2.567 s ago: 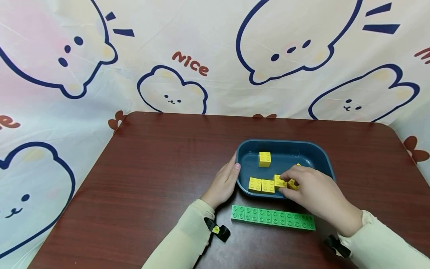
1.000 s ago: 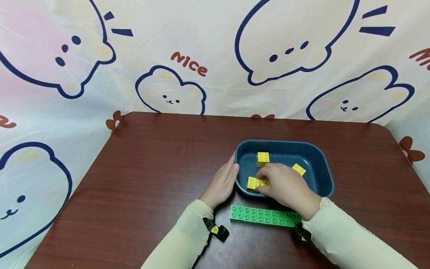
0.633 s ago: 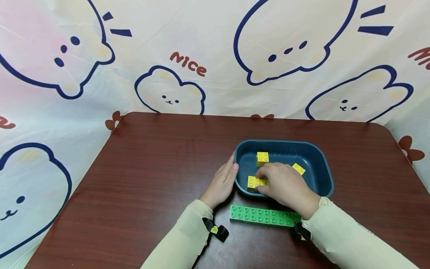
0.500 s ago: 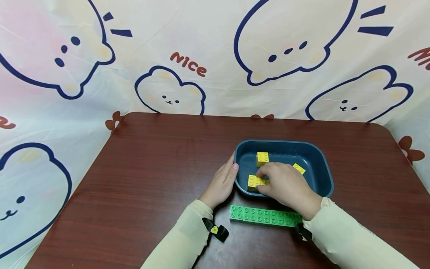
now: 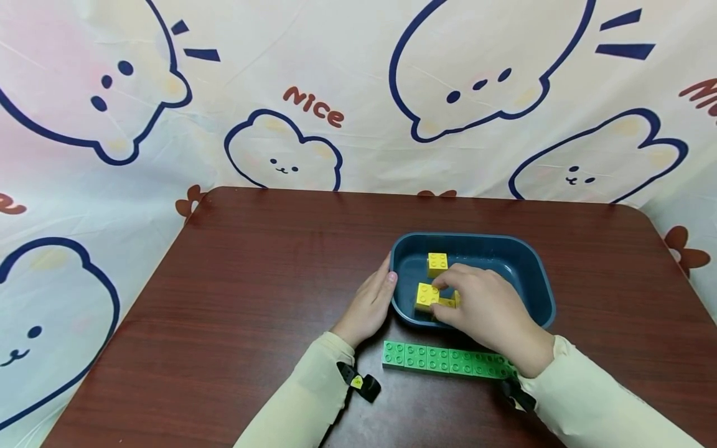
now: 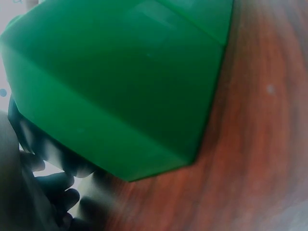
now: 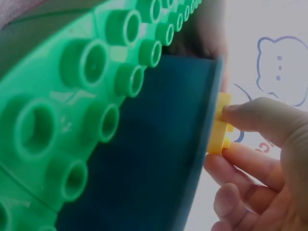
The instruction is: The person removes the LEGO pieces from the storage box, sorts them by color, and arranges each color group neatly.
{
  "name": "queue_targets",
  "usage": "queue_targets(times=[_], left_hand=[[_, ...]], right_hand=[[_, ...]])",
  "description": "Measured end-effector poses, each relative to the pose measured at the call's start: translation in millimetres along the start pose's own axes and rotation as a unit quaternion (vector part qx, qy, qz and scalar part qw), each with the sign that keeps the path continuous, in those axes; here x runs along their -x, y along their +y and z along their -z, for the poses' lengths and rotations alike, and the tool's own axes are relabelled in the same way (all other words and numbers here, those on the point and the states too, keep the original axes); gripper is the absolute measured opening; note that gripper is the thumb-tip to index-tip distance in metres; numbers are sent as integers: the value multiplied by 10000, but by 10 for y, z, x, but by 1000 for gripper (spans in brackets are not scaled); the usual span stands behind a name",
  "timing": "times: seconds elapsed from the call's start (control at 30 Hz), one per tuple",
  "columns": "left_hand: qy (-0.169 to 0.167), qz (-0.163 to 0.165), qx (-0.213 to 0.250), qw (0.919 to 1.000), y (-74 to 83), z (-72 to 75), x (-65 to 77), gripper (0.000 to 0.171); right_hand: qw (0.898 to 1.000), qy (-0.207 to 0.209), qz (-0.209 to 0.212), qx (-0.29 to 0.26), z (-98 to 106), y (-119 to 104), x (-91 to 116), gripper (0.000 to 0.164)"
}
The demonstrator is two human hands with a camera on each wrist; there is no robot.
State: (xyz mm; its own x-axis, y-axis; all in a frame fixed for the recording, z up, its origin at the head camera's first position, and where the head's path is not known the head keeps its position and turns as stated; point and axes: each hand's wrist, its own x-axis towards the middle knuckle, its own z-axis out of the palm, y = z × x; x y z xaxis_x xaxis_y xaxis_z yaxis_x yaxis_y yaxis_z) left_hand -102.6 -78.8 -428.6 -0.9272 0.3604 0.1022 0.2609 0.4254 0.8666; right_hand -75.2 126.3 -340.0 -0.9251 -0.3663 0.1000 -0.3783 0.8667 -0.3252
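My right hand (image 5: 487, 311) pinches a yellow building brick (image 5: 426, 296) between thumb and fingertips, over the front left of the blue tray (image 5: 476, 239). In the right wrist view that yellow brick (image 7: 218, 139) shows above the tray's rim. Below and beside it, other yellow bricks (image 5: 447, 302) are partly covered by the hand. One more yellow brick (image 5: 437, 264) sits by itself towards the back left of the tray. My left hand (image 5: 366, 308) rests with straight fingers against the tray's left outer wall.
A row of joined green bricks (image 5: 442, 359) lies in front of the tray, its right end under my right wrist. It fills much of the left wrist view as a green block (image 6: 110, 91). A patterned cloth (image 5: 358, 74) hangs behind the brown table (image 5: 280, 261).
My right hand has moved left across the tray from its right side, then taken a yellow brick at the front left and raised it slightly. My left hand stays against the tray.
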Motion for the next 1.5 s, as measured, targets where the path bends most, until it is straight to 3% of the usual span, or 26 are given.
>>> queue_targets(times=[0.33, 0.77, 1.27, 1.5], left_hand=[[48, -27, 4, 10000, 12, -3, 4, 52], [38, 8, -34, 10000, 14, -7, 6, 52], [-38, -124, 69, 9999, 7, 0, -8, 51], [-83, -34, 53, 9999, 5, 6, -13, 52]], right_hand=[[9989, 406, 221, -89, 115, -54, 136, 29], [9907, 976, 920, -250, 185, -212, 362, 27], [9862, 962, 1285, -416, 52, -390, 568, 27], [9862, 737, 1386, -519, -36, -457, 655, 29]])
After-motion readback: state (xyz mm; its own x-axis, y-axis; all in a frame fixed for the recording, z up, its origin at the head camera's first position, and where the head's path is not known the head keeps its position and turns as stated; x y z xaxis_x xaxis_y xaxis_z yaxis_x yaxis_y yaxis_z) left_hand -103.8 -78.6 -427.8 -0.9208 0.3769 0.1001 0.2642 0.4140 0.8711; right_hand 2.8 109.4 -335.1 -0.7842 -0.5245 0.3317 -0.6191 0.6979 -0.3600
